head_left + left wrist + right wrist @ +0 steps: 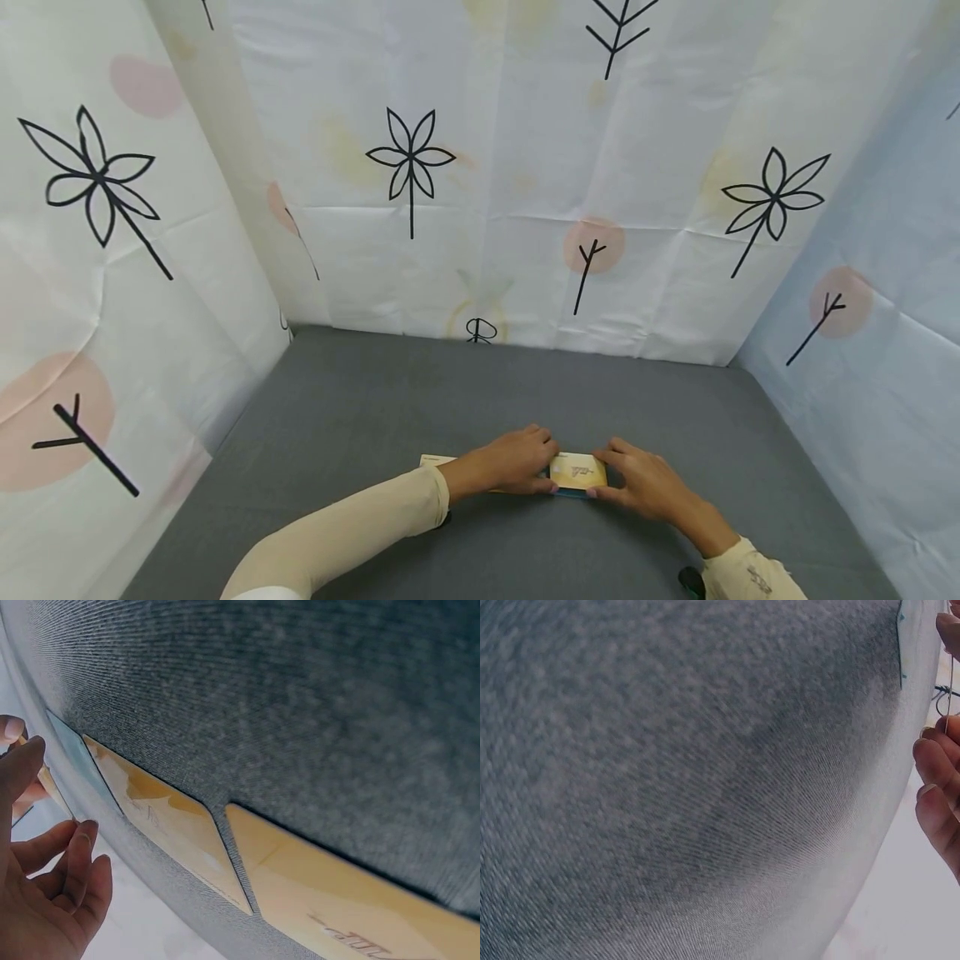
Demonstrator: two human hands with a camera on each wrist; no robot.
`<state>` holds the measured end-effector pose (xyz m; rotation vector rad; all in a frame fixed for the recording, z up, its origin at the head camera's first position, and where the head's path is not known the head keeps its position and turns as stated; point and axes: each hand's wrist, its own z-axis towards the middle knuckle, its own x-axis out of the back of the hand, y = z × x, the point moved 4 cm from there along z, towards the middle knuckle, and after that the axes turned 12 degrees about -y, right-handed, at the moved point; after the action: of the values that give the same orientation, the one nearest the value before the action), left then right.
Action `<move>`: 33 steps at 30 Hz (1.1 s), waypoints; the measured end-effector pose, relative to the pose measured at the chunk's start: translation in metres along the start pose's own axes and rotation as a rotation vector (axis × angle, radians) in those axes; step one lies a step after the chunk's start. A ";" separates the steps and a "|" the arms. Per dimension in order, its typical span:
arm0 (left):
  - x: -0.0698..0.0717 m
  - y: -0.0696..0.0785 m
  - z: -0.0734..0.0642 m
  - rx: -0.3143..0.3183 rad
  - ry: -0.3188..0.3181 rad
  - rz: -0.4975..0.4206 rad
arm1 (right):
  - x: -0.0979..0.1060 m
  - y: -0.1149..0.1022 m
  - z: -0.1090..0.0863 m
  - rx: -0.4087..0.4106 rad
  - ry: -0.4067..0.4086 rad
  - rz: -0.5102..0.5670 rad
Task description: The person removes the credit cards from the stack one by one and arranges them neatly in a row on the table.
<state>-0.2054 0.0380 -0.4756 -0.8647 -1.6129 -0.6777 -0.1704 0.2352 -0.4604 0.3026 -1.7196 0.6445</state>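
Observation:
A small yellow card with a printed design is held between the two hands in the head view. My left hand pinches its left side, thumb at the near edge and fingers at the far edge. On the opposite side, my right hand pinches it the same way. A blue strip below the card belongs to a light blue card lying on the table. In the left wrist view the held card is seen raised off the surface. Its thin edge also shows between thumb and fingers in the right wrist view.
Two yellow cards, one nearer and one farther, lie in a row with the blue card on the grey table. My left forearm partly covers the row in the head view. Patterned white cloth surrounds the table.

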 end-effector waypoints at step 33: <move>0.007 0.010 0.009 -0.013 0.003 0.067 | 0.004 0.012 -0.010 0.012 0.054 -0.012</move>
<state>-0.2029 0.0525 -0.4711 -0.9226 -1.5715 -0.6432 -0.1696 0.2513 -0.4586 0.3011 -1.6622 0.6485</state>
